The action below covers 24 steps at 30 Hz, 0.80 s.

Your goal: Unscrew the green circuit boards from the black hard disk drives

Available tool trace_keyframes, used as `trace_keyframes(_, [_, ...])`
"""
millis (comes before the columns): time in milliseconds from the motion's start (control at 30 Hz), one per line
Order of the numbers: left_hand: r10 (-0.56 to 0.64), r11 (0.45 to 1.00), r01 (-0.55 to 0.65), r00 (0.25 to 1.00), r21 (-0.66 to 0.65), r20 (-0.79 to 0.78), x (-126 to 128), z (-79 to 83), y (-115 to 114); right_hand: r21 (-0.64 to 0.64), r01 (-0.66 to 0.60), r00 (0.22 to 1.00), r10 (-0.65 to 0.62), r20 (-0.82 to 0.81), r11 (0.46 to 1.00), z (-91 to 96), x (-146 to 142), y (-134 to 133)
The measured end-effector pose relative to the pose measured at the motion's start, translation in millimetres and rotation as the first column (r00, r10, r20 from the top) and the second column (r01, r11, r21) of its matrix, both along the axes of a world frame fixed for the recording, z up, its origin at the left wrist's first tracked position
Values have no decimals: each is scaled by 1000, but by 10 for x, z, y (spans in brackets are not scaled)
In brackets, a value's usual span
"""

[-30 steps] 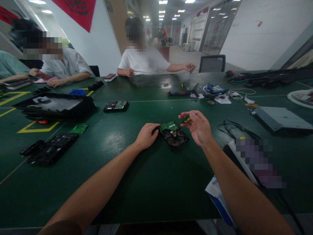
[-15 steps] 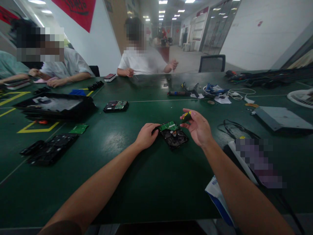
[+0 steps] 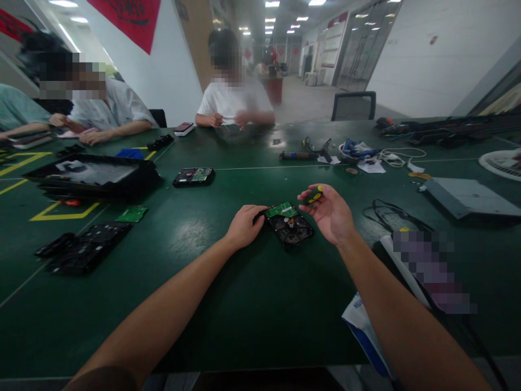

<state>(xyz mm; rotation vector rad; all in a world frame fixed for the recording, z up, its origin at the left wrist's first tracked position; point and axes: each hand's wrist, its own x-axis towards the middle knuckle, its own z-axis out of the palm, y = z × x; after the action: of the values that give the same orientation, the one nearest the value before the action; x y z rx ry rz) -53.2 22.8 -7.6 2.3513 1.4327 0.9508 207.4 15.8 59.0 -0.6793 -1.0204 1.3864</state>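
A hard drive (image 3: 290, 225) lies on the green table in front of me, its green circuit board facing up at the far end. My left hand (image 3: 246, 224) grips the drive by its left far corner. Just right of the drive, my right hand (image 3: 328, 212) is raised with a short black and yellow screwdriver handle (image 3: 316, 194) held in its fingers. The handle is tilted. I cannot make out the tool's tip.
Another hard drive (image 3: 194, 176) lies further off to the left, near a black tray (image 3: 93, 182). A loose green circuit board (image 3: 132, 214) and black casings (image 3: 87, 247) are at left. A grey metal box (image 3: 472, 198) and cables (image 3: 399, 212) are at right. Co-workers sit opposite.
The screwdriver handle has turned in my right hand, and its yellow end now shows differently. My left hand and the hard drive stay put. The person opposite has brought their hands together.
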Motion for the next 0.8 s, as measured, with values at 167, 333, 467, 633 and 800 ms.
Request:
trace_keyframes(167, [-1, 1000, 1, 1000, 0, -9, 3, 9, -8, 33, 9, 999, -10, 45, 999, 31, -4, -21])
trace_keyframes(333, [-3, 1000, 3, 1000, 4, -9, -1, -7, 3, 60, 34, 997, -38, 65, 998, 39, -5, -26])
trace_keyframes(467, [0, 1000, 0, 1000, -1, -7, -3, -7, 6, 34, 23, 1000, -23, 10, 999, 27, 0, -7])
trace_keyframes(633, [-1, 1000, 1, 1000, 2, -6, -5, 7, -4, 29, 20, 1000, -21, 8, 999, 19, 8, 7])
trace_keyframes(800, [3, 1000, -3, 1000, -4, -10, -3, 10, -6, 60, 53, 995, -58, 83, 997, 25, 13, -6])
